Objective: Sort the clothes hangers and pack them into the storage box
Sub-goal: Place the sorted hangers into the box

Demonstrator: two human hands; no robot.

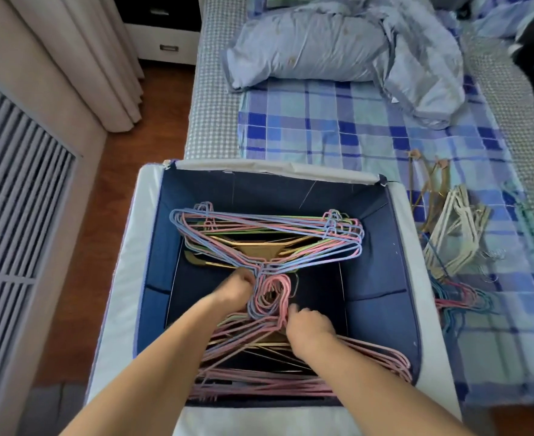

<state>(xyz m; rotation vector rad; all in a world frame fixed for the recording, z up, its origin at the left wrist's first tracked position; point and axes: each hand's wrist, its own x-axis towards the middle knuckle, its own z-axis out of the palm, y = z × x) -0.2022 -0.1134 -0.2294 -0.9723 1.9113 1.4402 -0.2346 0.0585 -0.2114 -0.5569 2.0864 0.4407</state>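
Head view shows me both hands down inside the open navy fabric storage box (382, 262). My left hand (235, 287) and right hand (309, 325) curl around the hooks of the pink, blue and green wire hangers (268, 237) stacked in it. More cream plastic hangers (457, 231) lie on the blue plaid bedsheet (338, 130) just beside the box.

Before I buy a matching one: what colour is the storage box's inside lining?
Dark navy blue inside the storage box, seen best in the head view.

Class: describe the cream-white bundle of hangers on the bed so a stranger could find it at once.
Start at the storage box beside the bed. On the plaid sheet just right of it lies the cream-white bundle. Its neighbours differ: tan hangers beyond it, tangled coloured wire hangers nearer.
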